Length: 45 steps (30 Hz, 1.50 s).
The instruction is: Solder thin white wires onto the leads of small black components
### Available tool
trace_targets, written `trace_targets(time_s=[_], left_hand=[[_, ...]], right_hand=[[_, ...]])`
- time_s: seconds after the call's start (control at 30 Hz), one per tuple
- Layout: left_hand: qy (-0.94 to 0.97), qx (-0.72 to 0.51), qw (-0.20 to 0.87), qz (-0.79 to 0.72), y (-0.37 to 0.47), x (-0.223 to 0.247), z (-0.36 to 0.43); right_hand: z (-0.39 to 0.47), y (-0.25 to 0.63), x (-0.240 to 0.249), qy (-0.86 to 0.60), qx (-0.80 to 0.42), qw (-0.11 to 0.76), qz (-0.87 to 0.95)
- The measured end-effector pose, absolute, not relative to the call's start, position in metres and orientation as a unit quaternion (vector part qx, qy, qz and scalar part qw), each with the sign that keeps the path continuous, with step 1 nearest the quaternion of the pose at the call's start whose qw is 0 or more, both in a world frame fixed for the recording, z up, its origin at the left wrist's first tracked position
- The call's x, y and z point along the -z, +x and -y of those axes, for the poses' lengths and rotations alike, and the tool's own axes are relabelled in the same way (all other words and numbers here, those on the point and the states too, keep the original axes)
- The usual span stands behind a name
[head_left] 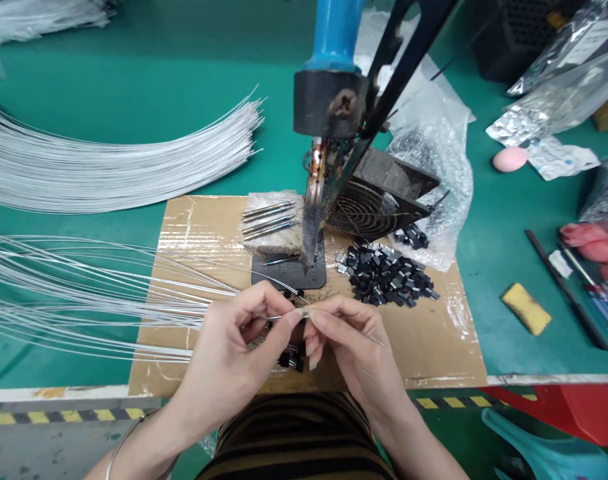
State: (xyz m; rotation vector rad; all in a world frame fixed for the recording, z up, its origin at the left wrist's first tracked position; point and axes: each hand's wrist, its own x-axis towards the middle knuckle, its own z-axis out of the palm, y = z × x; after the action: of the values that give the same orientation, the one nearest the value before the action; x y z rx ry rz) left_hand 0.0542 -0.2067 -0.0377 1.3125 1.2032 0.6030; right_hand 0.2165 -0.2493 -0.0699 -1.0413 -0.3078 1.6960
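My left hand [239,350] and my right hand [361,343] meet over the cardboard near the table's front edge. Their thumbs and fingertips are pinched close together on a thin wire [273,318]. Any small part between the fingertips is hidden. Several long white wires [169,311] run in from the left, passing behind and beneath my left hand. Small black connectors [293,360] show below the fingertips, beside the wire ends. Just beyond my hands, a soldering iron [313,220] with a blue handle is held tip-down on a black stand. A heap of black connectors [389,275] lies beyond my right hand.
Cardboard [419,353] covers the green table's front. A thick bundle of white wires [109,170] lies at the back left. Metal tips rest on a pale block [271,245]. A black fan [374,200] stands by the iron; a yellow sponge [526,309] lies right.
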Motion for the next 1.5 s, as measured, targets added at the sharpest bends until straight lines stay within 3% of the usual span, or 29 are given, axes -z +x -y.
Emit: trace_targets(time_s=[0.77, 1.5], left_hand=[[0.61, -0.349, 0.453, -0.548, 0.062, 0.055, 0.228], [0.608, -0.365, 0.455, -0.538, 0.061, 0.05, 0.224]], right_hand=[[0.254, 0.2, 0.071, -0.401, -0.701, 0.586, 0.059], [0.259, 0.209, 0.075, -0.446, -0.662, 0.576, 0.176]])
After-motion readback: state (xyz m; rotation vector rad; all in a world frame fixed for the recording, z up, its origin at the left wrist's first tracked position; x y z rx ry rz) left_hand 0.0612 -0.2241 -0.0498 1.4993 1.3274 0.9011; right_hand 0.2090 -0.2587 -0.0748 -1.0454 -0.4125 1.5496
